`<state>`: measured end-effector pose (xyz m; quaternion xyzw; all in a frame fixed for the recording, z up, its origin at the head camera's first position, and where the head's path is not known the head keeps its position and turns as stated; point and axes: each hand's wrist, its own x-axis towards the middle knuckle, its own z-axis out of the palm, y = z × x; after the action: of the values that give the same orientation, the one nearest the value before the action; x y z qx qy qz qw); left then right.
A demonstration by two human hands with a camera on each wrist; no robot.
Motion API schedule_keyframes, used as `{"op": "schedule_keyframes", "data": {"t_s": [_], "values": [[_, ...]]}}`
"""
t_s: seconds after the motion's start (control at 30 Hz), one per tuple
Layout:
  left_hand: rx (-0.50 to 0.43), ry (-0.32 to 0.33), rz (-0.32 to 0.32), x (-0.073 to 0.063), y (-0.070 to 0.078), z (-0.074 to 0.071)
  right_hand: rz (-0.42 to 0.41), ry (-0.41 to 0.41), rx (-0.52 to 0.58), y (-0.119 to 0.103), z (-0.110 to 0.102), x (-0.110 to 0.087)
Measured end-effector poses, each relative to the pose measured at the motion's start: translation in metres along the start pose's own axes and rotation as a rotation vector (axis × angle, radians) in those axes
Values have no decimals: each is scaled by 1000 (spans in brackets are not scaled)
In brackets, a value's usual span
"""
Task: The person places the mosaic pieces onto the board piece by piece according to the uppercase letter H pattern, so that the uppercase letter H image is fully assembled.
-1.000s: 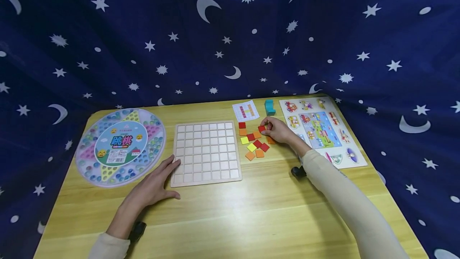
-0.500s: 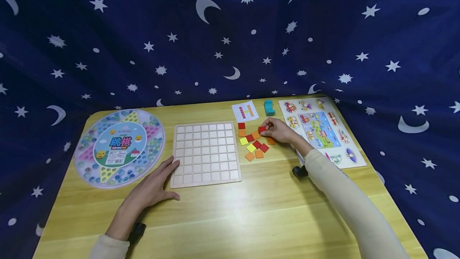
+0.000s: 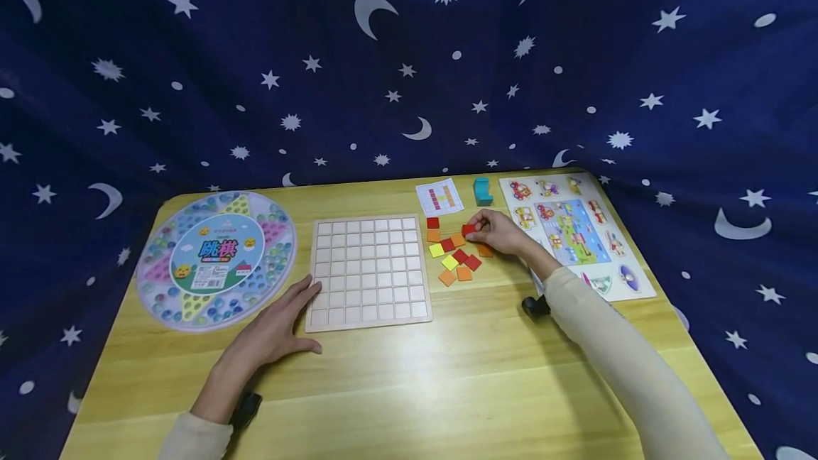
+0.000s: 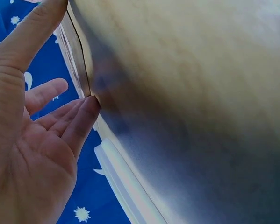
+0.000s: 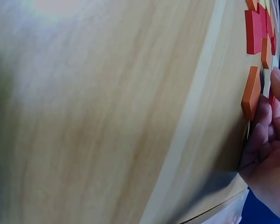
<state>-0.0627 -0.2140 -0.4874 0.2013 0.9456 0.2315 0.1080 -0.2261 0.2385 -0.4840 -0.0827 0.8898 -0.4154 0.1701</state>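
Just off the right side of the board, a red tile sits pinched between the thumb and fingers of the right hand; whether it is clear of the table I can't tell. The board itself lies flat, its face divided into pale square cells. Against its left edge the left hand has its fingertips touching, fingers extended and thumb spread well apart from them near the board's closest left corner. How firmly it presses, I can't say.

Between the board and the right hand, loose tiles lie scattered: some red, some orange, two yellow. A few touch or overlap their neighbours, and one orange tile lies just under the right hand.

Past the board's far right corner is a printed card, tilted a little, with a teal block near it on the side away from the board. Farther right of the board, the puzzle lies flat, a forearm in a cream sleeve across its near corner. Left of the board is a round marble game, and behind it all hangs a dark blue cloth with moons and stars.
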Motion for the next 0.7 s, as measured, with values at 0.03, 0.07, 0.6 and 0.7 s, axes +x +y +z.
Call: {"op": "schedule_keyframes", "data": {"t_s": [0.03,0.07,0.6,0.7], "values": [[-1,3,1,0,0,0,0,1,4,0,0,0],[-3,7,2,0,0,0,2,1,6,-1,0,0],[-44,-14,-19,1,-5,-1,-28,91,40,-14,16,-2],[-43,-15,-17,2,-5,-1,-41,94,51,-19,19,-3]]}}
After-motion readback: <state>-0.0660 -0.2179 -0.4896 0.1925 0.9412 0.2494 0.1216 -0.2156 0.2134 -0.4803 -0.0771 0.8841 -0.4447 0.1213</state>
